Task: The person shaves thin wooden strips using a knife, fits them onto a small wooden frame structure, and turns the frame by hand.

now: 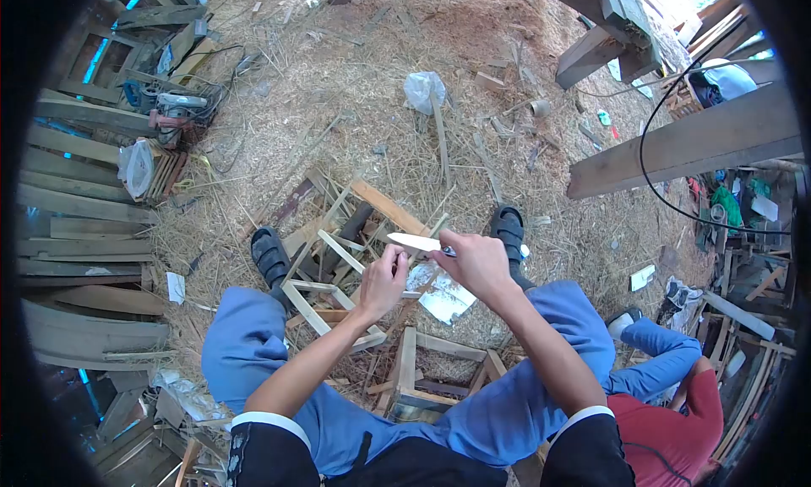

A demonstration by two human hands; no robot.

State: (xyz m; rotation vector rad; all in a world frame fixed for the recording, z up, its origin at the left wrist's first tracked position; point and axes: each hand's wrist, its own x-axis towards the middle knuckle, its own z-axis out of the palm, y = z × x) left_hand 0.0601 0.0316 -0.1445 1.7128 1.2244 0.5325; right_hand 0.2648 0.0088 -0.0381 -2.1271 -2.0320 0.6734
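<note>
My right hand (477, 263) is closed around the handle of a knife (412, 242), whose pale blade points left. Just left of it, my left hand (383, 280) is pinched closed beneath the blade tip. Whatever lies between those fingers is too small to make out. Below the hands, a light wooden frame (308, 305) of thin strips lies on the ground between my feet. A longer orange-brown board (390, 206) is behind it, and a white sheet (448, 299) lies under my right hand.
A wooden stool-like frame (446, 348) stands between my knees. Stacked planks (93, 204) and power tools (179, 111) line the left. A plastic bag (422, 92) lies ahead on straw-covered ground. A thick beam (684, 141) juts in from the right, near a person in a red shirt (667, 428).
</note>
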